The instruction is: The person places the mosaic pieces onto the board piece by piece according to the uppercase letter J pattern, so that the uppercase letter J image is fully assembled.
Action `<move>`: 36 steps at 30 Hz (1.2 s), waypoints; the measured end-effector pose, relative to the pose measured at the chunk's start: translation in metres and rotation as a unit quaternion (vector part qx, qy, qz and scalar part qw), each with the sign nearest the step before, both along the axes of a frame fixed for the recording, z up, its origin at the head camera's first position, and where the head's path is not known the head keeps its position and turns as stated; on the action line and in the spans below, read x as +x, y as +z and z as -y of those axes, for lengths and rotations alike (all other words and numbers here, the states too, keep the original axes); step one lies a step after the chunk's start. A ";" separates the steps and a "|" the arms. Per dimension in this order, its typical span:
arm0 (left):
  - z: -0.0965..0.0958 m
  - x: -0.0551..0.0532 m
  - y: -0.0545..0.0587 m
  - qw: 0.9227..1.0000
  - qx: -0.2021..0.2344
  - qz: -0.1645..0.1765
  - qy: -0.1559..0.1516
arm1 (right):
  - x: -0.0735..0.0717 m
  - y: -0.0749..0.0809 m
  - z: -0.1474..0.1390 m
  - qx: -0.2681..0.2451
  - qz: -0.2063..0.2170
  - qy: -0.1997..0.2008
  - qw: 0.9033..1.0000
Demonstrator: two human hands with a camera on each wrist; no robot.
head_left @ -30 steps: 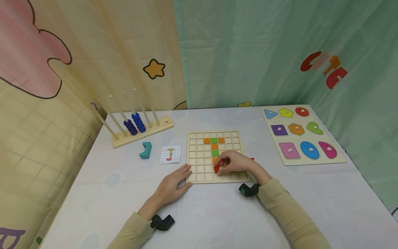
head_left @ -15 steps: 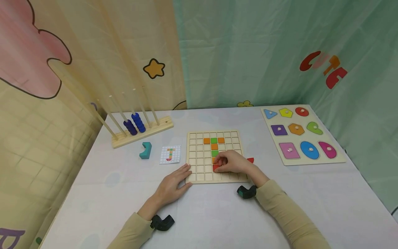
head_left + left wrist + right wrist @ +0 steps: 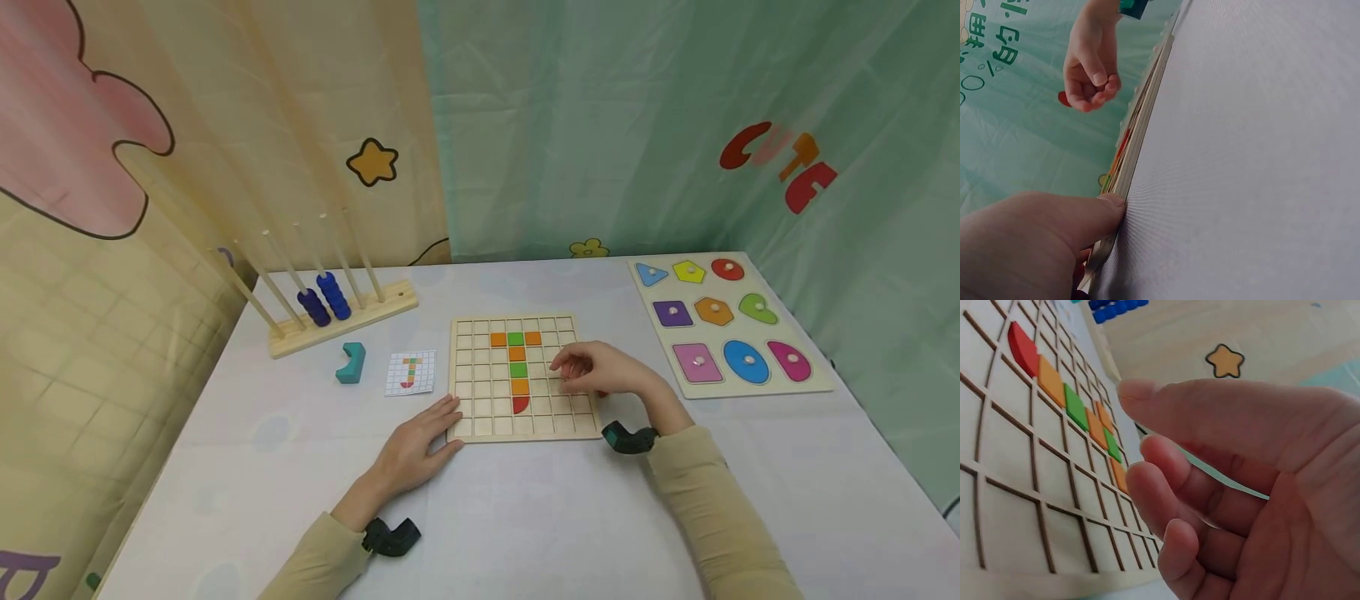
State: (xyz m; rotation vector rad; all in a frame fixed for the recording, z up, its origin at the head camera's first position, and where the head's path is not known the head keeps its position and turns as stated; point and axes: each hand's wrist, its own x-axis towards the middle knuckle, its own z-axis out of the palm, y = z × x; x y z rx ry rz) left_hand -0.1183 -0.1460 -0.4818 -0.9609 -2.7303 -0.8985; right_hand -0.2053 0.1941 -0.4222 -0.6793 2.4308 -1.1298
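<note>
A square wooden grid board (image 3: 480, 427) lies on the table. In its cells, orange and green square tiles form a T-like shape, with an orange tile (image 3: 519, 387) low in the stem. Below that sits a red quarter-round tile (image 3: 521, 405), also seen in the right wrist view. My left hand (image 3: 414, 443) rests at the board's left edge, fingers extended and thumb (image 3: 1107, 212) touching the rim. My right hand (image 3: 609, 368) hovers over the board's right side, fingers loosely bent, holding nothing. Another red piece (image 3: 602, 394) beside the board is mostly hidden by that hand.
A printed pattern card (image 3: 411, 372) and a teal arch-shaped block (image 3: 351, 363) lie left of the board. Behind them stands a wooden peg rack (image 3: 345, 320) with blue beads. A shape puzzle board (image 3: 705, 333) lies at the right.
My right hand has set the red quarter-round tile into the cell under the lowest orange tile, let go, and moved right and away. The left hand has stayed in place.
</note>
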 end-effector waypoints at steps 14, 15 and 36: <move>0.001 0.000 0.001 1.000 -0.004 -0.004 0.001 | -0.005 0.008 -0.049 -0.008 0.024 -0.024 0.999; 0.001 0.000 0.002 1.000 -0.004 -0.004 0.001 | -0.006 0.008 -0.050 -0.007 0.027 -0.027 0.999; 0.000 0.000 0.002 1.000 -0.001 0.004 0.001 | -0.013 -0.015 -0.061 0.033 0.067 -0.058 0.995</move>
